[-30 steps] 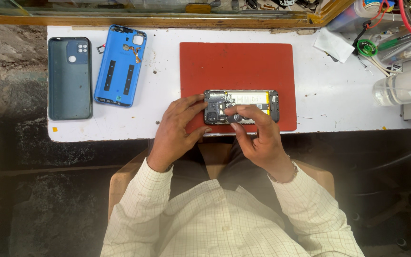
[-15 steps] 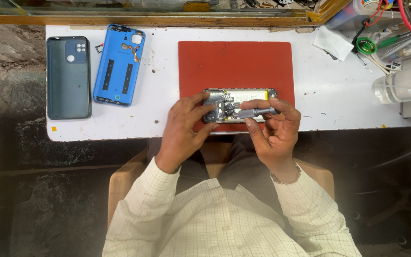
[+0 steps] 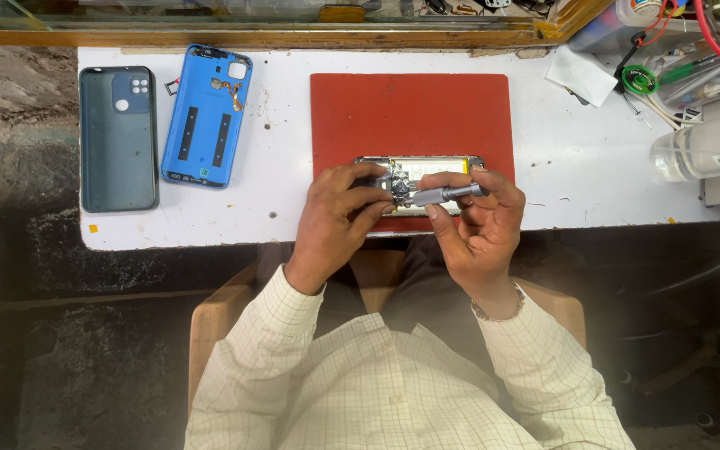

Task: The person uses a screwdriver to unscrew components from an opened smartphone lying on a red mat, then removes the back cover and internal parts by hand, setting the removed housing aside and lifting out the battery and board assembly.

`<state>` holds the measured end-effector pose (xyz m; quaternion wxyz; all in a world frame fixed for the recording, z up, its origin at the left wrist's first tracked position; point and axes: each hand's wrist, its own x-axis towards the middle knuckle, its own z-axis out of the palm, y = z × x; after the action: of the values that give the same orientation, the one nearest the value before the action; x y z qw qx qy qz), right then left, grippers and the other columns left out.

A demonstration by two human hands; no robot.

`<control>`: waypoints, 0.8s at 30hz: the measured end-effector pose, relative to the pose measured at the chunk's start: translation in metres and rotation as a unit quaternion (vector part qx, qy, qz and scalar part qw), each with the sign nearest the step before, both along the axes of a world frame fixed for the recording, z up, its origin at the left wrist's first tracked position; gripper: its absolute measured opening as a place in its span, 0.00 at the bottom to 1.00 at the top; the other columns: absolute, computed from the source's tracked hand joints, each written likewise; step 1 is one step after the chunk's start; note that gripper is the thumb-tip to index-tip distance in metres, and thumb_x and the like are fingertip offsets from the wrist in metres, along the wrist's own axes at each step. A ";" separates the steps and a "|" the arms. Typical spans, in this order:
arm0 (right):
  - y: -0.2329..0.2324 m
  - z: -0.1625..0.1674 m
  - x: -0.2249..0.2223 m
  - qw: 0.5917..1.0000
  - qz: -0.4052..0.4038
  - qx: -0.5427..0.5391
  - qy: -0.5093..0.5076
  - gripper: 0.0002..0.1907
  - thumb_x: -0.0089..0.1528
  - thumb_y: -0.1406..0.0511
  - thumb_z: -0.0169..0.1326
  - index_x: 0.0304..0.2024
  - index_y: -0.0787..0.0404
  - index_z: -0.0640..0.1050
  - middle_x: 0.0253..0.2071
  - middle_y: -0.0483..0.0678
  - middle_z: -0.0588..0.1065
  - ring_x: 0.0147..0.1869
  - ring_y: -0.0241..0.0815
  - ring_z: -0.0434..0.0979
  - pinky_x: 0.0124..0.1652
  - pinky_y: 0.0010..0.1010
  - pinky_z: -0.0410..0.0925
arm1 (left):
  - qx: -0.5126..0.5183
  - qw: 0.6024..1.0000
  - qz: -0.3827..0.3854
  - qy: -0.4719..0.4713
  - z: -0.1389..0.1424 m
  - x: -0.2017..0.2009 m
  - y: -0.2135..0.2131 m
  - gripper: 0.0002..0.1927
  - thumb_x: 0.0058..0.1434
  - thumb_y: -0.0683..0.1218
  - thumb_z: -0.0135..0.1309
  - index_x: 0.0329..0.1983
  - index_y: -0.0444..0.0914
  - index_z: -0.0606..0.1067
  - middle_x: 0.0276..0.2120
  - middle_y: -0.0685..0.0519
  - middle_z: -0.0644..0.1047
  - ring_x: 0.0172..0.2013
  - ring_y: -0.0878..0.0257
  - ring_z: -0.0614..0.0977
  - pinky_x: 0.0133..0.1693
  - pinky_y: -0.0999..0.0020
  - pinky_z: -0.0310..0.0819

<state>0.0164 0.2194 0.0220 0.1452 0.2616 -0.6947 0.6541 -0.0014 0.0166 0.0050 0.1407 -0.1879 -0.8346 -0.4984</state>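
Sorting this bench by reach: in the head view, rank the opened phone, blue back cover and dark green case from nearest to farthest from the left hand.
1. opened phone, under the left hand
2. blue back cover, leftward
3. dark green case, table's left end

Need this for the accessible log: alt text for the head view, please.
Seen from above, a person's left hand steadies an opened phone on a red mat while the right hand holds a grey screwdriver to its internals. A blue back cover and dark case lie left on the white table.
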 end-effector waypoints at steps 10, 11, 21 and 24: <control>-0.003 -0.013 -0.011 0.999 -0.021 0.037 0.007 0.35 0.69 0.81 0.53 0.71 0.50 0.56 0.59 0.57 0.74 0.61 0.43 0.78 0.58 0.31 0.74 | -0.017 0.999 0.051 0.005 -0.004 0.005 -0.011 0.11 0.60 0.41 0.63 0.47 0.38 0.82 0.56 0.50 0.78 0.55 0.52 0.77 0.58 0.57 0.69; -0.003 -0.014 -0.012 0.999 -0.022 0.038 0.008 0.35 0.69 0.81 0.53 0.71 0.51 0.56 0.59 0.57 0.74 0.61 0.44 0.78 0.58 0.32 0.74 | -0.015 0.998 0.056 -0.006 -0.004 0.007 -0.015 0.13 0.60 0.41 0.64 0.48 0.38 0.82 0.57 0.49 0.77 0.56 0.51 0.76 0.59 0.57 0.69; -0.007 -0.013 -0.017 0.996 -0.027 0.079 0.023 0.33 0.69 0.81 0.54 0.69 0.54 0.58 0.59 0.58 0.74 0.62 0.45 0.79 0.58 0.33 0.75 | -0.029 0.998 0.046 -0.034 -0.006 0.009 -0.023 0.18 0.57 0.42 0.65 0.51 0.36 0.80 0.59 0.48 0.75 0.59 0.48 0.75 0.60 0.56 0.69; -0.006 -0.011 -0.016 0.996 -0.028 0.083 0.028 0.33 0.69 0.81 0.54 0.69 0.54 0.58 0.60 0.58 0.74 0.62 0.45 0.79 0.57 0.32 0.75 | -0.028 0.998 0.047 -0.030 -0.006 0.009 -0.022 0.18 0.56 0.42 0.65 0.51 0.36 0.80 0.59 0.48 0.76 0.59 0.48 0.75 0.60 0.56 0.69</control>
<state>0.0007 0.2136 0.0106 0.1606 0.2710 -0.7495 0.5823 0.0075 -0.0059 -0.0008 0.1337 -0.1370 -0.8601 -0.4729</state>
